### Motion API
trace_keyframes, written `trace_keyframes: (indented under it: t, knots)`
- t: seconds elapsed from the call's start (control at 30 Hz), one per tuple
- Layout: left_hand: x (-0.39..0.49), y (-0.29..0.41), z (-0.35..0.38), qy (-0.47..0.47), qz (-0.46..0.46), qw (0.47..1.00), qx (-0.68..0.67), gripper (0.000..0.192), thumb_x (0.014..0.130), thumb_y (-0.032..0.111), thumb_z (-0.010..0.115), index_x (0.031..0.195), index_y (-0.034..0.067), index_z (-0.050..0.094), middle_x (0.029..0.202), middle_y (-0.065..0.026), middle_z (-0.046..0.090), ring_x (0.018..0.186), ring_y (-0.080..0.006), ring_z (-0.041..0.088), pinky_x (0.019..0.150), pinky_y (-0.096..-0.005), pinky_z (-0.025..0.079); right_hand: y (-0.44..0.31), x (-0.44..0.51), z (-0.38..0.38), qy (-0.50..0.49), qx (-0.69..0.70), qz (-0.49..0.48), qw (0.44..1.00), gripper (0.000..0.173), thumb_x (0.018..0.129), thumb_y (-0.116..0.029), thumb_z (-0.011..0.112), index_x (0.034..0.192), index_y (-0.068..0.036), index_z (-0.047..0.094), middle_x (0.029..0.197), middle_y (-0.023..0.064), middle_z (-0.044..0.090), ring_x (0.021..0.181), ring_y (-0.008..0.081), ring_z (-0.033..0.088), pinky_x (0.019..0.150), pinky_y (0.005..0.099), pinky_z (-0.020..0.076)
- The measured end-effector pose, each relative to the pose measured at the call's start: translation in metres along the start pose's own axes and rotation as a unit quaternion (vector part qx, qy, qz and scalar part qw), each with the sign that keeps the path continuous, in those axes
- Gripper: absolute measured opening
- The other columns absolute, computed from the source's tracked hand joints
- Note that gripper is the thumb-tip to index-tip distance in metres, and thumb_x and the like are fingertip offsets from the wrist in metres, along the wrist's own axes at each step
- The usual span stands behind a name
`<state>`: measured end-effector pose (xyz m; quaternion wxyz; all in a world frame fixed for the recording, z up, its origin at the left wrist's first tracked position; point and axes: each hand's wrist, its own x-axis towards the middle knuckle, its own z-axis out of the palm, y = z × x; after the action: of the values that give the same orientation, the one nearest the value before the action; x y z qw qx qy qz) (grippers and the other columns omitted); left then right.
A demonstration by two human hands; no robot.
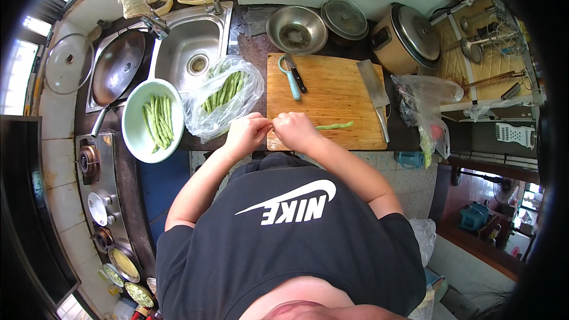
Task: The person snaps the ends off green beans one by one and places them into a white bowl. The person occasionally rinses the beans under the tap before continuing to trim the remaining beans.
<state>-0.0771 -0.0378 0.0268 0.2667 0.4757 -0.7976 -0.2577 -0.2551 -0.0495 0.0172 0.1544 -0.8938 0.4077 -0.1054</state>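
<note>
Both hands meet over the left front part of a wooden cutting board point(329, 93), fingertips touching. My right hand point(293, 130) is closed around a green bean point(335, 126), whose long end sticks out to the right past the wrist. My left hand point(250, 132) pinches at the bean's other end, which the fingers mostly hide. Left of the hands, a clear plastic bag point(250, 66) lies open with green beans point(224, 93) inside. Farther left, a pale green bowl point(129, 126) holds several more beans point(158, 120).
On the board lie a light blue peeler point(293, 86), a black-handled knife point(298, 78) and a cleaver point(375, 91). Behind stand a metal basin point(273, 29), a lidded pot point(344, 18) and a rice cooker point(400, 40). A sink point(178, 58), wok point(118, 66) and gas stove point(106, 160) are leftward.
</note>
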Motion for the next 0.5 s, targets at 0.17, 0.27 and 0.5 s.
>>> trace_keyframes:
  t: [0.17,0.27,0.5]
  knots:
    - [-0.004,0.015,-0.004,0.072,0.048,0.996,0.008,0.009,0.075,0.007,0.067,0.085,0.006,0.066,0.073,-0.0075,0.06,0.065,-0.0263,0.06,0.057,-0.0336,0.048,0.0,0.002,0.002,0.027,0.092,0.093,0.991,0.016,0.081,-0.023,0.059,0.083,-0.007,0.06,0.078,0.0147,0.062,0.072,0.0334,0.062,0.062,0.0426,0.05]
    - [-0.005,0.021,-0.013,0.103,0.066,0.992,-0.011,0.01,0.076,0.005,0.066,0.086,0.005,0.066,0.074,-0.008,0.06,0.063,-0.026,0.06,0.056,-0.0324,0.048,0.002,0.004,0.009,0.059,0.113,0.124,0.984,0.019,0.081,-0.023,0.06,0.091,-0.007,0.063,0.081,0.0152,0.063,0.073,0.0337,0.062,0.063,0.0426,0.05]
    - [-0.031,-0.015,0.002,0.146,-0.087,0.985,-0.043,0.01,0.077,0.01,0.068,0.086,0.006,0.067,0.075,-0.0082,0.062,0.064,-0.0249,0.061,0.058,-0.0318,0.048,0.024,-0.009,0.014,0.065,0.28,0.179,0.941,0.038,0.086,-0.007,0.055,0.124,-0.009,0.056,0.079,0.0097,0.06,0.068,0.0186,0.056,0.066,0.0294,0.046]
